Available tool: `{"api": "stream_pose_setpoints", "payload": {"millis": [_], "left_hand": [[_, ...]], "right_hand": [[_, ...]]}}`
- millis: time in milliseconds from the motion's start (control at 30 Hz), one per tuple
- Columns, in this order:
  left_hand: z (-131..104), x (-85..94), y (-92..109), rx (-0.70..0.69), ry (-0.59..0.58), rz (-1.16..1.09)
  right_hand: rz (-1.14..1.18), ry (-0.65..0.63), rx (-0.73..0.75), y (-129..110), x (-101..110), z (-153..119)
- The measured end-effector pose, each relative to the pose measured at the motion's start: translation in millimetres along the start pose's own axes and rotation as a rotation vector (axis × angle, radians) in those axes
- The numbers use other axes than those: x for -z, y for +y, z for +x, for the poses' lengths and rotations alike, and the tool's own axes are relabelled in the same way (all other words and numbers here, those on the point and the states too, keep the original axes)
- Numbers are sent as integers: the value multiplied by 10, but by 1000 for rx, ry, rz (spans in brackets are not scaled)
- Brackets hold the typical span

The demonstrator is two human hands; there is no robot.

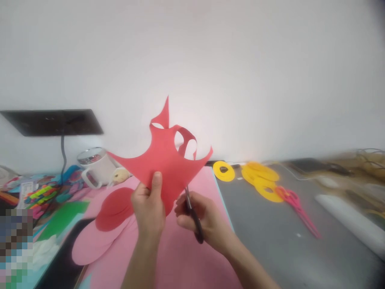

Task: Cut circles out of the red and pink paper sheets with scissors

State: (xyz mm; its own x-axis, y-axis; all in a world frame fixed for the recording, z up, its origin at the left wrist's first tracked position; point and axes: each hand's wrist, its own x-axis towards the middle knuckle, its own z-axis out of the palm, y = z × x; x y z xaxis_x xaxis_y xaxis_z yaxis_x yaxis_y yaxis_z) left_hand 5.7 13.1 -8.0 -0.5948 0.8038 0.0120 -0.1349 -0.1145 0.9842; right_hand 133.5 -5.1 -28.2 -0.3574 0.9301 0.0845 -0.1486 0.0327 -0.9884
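Note:
My left hand point(148, 206) pinches a sheet of red paper point(164, 160), its thumb flat on the near face. Curved cut-outs and round holes give the paper pointed, ragged edges. In my right hand point(201, 218) is a pair of dark-handled scissors point(194, 214), its blades pointing up at the paper's lower right edge. How far the blades are apart cannot be made out. Left of my left hand lie red paper circles point(112, 210) on top of larger pink paper circles point(93, 245).
Pink paper point(192, 261) covers the middle of the table. To the right are yellow paper rings point(261, 176), pink scissors point(297, 206) and a white roll point(351, 224) on a grey mat point(255, 249). A white mug point(98, 168) and a green sheet point(63, 218) stand at the left.

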Motion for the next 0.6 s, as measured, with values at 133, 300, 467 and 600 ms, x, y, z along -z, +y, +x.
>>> {"api": "stream_pose_setpoints", "payload": {"millis": [133,300,467,600], "left_hand": [[-36,-54,-80,-117,-102,-3],[-21,-65,-118,-106,-157,-40],[-27,-47,-85,-79,-215,-89],[-53,-58,-55,-106,-239,-105]], "right_hand": [[18,22,55,-28,42,11],[-28,32,84,-30,75,17],[42,22,65,-28,62,8],[57,50,61,-59,32,-2]]}}
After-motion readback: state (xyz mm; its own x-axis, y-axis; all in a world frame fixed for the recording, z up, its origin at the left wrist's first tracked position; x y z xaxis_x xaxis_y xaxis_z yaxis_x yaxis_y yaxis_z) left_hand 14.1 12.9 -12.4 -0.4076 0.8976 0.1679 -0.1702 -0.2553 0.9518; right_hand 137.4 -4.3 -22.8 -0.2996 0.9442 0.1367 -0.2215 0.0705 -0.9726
